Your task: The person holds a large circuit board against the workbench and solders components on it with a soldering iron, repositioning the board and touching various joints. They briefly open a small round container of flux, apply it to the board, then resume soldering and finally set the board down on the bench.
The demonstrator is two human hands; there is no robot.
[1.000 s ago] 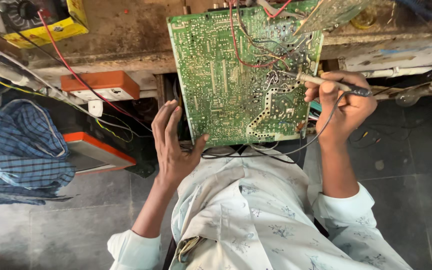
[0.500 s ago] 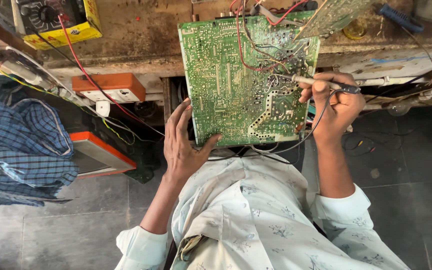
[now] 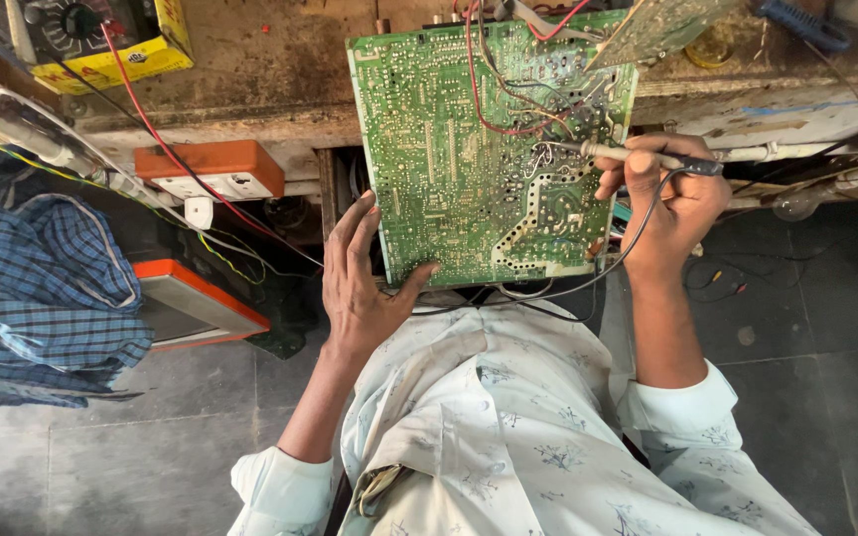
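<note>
A large green circuit board (image 3: 469,149) leans solder side up against the edge of a worn wooden bench (image 3: 260,60). My left hand (image 3: 364,278) grips the board's lower left corner, thumb on its front face. My right hand (image 3: 667,199) is shut on a soldering iron (image 3: 647,157) with a dark handle, its metal tip touching the board's right half. Red and black wires (image 3: 494,89) run across the board's upper part. The iron's black cord (image 3: 588,283) loops under the board.
An orange and white socket box (image 3: 211,169) hangs below the bench edge at left. A yellow meter (image 3: 101,40) sits at the upper left. A blue checked cloth (image 3: 32,288) lies at left. A second small board (image 3: 662,30) tilts at the top right.
The view has shifted slightly. My left hand has slid along the board's lower left corner and now holds it with the thumb on the front. My right hand keeps the iron at the board.
</note>
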